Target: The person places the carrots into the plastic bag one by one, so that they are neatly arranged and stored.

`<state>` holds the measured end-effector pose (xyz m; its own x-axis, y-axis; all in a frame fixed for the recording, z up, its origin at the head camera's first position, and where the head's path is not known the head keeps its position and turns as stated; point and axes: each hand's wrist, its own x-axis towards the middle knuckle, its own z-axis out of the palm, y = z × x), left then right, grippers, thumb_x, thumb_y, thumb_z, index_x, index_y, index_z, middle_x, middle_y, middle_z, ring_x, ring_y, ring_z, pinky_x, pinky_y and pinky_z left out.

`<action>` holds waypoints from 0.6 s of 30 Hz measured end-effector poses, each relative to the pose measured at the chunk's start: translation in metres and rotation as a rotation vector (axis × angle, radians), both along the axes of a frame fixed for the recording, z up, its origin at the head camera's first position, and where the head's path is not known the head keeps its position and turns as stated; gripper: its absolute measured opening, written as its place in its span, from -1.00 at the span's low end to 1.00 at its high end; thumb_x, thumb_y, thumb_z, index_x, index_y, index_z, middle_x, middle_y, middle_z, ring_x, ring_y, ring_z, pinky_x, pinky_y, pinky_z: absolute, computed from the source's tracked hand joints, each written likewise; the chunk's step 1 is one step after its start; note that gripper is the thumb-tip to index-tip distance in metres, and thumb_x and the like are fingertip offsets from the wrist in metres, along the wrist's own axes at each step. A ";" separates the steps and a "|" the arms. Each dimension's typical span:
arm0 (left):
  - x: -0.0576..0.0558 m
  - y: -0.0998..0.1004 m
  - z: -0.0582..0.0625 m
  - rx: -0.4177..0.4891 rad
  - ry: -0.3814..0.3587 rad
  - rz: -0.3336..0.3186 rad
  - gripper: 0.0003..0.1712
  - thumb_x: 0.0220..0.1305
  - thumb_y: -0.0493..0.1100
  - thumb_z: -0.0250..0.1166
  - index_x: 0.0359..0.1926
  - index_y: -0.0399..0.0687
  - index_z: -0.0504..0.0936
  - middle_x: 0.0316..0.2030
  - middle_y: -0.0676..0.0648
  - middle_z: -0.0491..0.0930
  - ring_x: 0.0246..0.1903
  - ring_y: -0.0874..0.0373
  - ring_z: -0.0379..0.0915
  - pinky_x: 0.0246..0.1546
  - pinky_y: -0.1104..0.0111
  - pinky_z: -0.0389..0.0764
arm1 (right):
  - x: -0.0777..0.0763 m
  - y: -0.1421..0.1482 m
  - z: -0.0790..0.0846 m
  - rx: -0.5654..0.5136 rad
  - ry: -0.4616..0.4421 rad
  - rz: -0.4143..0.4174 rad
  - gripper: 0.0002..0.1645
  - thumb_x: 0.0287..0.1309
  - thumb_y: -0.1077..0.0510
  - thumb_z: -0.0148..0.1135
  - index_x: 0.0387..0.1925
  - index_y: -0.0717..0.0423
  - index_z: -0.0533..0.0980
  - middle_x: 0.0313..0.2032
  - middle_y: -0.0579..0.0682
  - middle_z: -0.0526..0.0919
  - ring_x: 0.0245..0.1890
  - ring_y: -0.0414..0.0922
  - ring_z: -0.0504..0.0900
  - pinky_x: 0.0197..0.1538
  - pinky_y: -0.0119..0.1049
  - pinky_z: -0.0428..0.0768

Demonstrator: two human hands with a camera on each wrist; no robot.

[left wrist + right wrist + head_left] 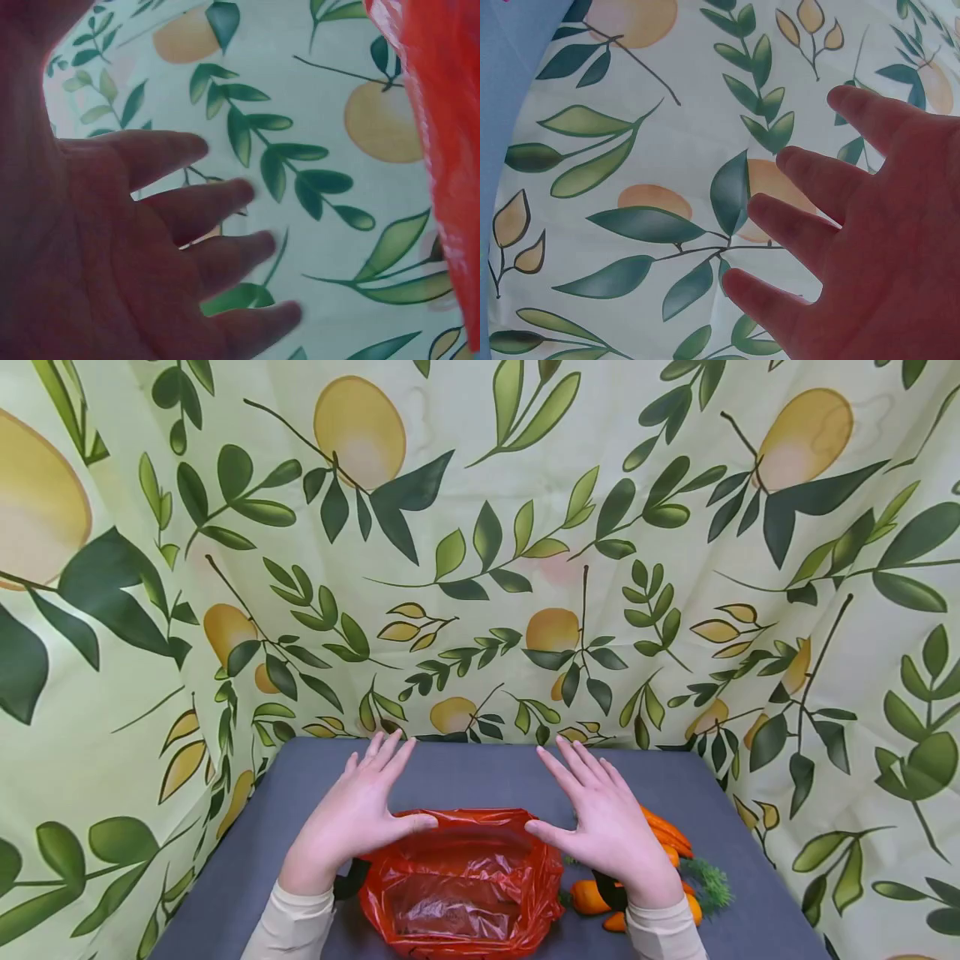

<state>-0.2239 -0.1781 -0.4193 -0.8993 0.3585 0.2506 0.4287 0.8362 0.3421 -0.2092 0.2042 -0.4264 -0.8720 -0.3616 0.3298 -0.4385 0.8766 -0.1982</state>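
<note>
A red plastic bag (536, 860) stands on the table with its mouth spread wide toward the head camera. My left hand (360, 814) is raised at the bag's left side, fingers straight and spread, its thumb over the far left rim. Opposite it, my right hand (600, 818) is held up the same way, thumb tip near the far right rim. Neither palm holds anything. In the left wrist view the left hand (150, 240) shows spread fingers, with the red bag (442, 150) at the right edge. The right hand (855, 225) has its fingers spread too.
Several orange carrots (588, 897) with green feathery tops (708, 885) lie to the right of the bag, partly hidden behind the right hand and wrist. The grey table (480, 768) ends at a leaf-and-fruit patterned cloth (480, 652) hung behind and along both sides.
</note>
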 end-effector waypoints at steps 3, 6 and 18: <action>-0.002 -0.004 -0.003 -0.011 -0.043 0.019 0.35 0.12 0.40 0.67 0.77 0.03 0.24 0.71 -0.23 0.27 0.70 -0.34 0.17 0.57 -0.40 0.29 | 0.001 0.000 0.000 -0.001 -0.001 0.000 0.23 0.26 -0.80 0.13 0.79 -0.58 -0.02 0.81 -0.14 0.01 0.80 0.12 0.08 0.66 0.45 0.17; -0.005 -0.006 -0.005 -0.026 -0.116 0.049 0.24 0.07 0.19 0.76 0.68 -0.04 0.40 0.60 -0.23 0.46 0.55 -0.31 0.44 0.48 -0.30 0.50 | 0.000 0.000 0.000 -0.003 0.006 0.003 0.23 0.26 -0.78 0.15 0.79 -0.57 -0.02 0.81 -0.13 0.02 0.80 0.14 0.10 0.64 0.47 0.19; -0.022 -0.008 -0.025 -0.006 -0.242 0.044 -0.30 0.10 -0.15 0.76 0.28 -0.17 0.79 0.14 -0.17 0.83 0.11 -0.13 0.78 0.16 -0.08 0.80 | 0.000 0.003 0.000 -0.019 -0.003 0.025 0.22 0.29 -0.71 0.23 0.79 -0.56 -0.03 0.81 -0.13 0.02 0.79 0.14 0.11 0.65 0.46 0.18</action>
